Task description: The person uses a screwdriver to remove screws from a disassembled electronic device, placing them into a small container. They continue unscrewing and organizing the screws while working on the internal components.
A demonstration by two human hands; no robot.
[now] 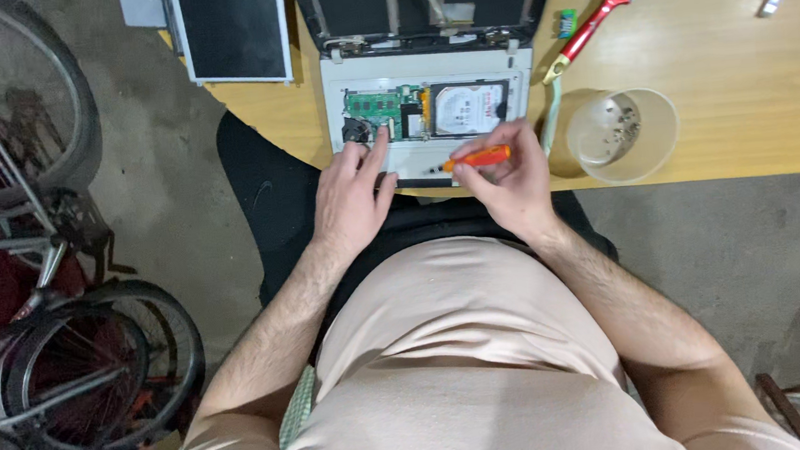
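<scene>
In the head view, an opened white laptop point(428, 107) lies at the near edge of the wooden table point(743, 69), its bottom cover off so that a green circuit board point(372, 107) and a silver hard drive point(469, 109) show side by side in its bay. The left hand point(351, 198) rests on the laptop's near edge with fingers loosely spread, the forefinger stretched forward and touching the case just beside the circuit board; it holds nothing. The right hand point(507, 179) has its fingers pressed together, pinching an orange-handled screwdriver point(477, 158) that lies crosswise over the laptop's near rim, below the hard drive. Just right of that hand, at the near edge, stands a clear plastic bowl point(624, 135) with small screws in it. A red-handled paintbrush point(608, 6) lies toward the far edge, and a detached dark screen panel point(233, 27) rests at the table's far left corner. Bicycles point(20, 287) stand on the floor to the left.
</scene>
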